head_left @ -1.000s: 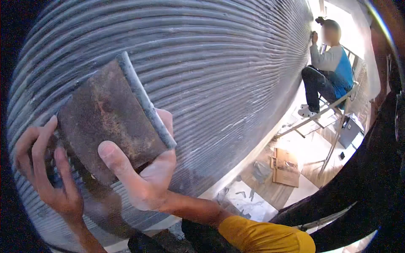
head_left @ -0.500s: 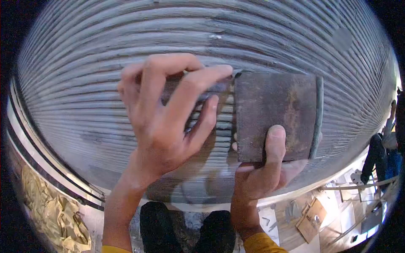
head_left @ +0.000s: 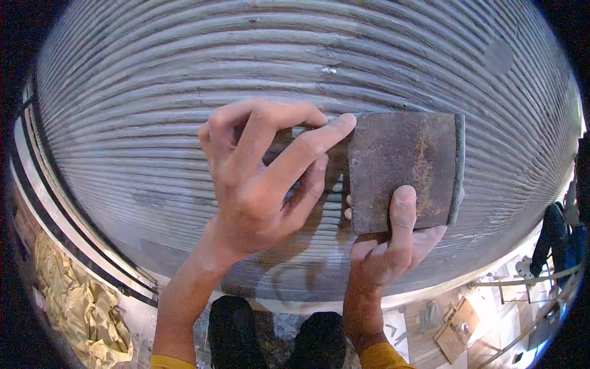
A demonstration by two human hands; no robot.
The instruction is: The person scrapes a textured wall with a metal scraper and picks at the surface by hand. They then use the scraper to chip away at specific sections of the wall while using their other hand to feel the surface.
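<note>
A dark, worn square plate (head_left: pixel 402 160) with a rounded strip along its right edge is upright in front of the ridged grey surface (head_left: pixel 264 67). My right hand (head_left: pixel 396 246) grips its lower edge, thumb on the near face and other fingers behind. Just left of the plate, my left hand (head_left: pixel 264 178) has its fingers bent around a dark object, mostly hidden by them. Its index fingertip touches the plate's upper left corner.
Crumpled golden-brown sheeting (head_left: pixel 77 301) lies at the lower left. On the floor at lower right is a brown board (head_left: pixel 456 329) among scraps. Another person's dark-clothed leg (head_left: pixel 547 240) shows at the far right, beside metal bars (head_left: pixel 528 281).
My left hand has shifted right and slightly down, its index fingertip now at the plate's corner. The plate and my right hand have moved only slightly.
</note>
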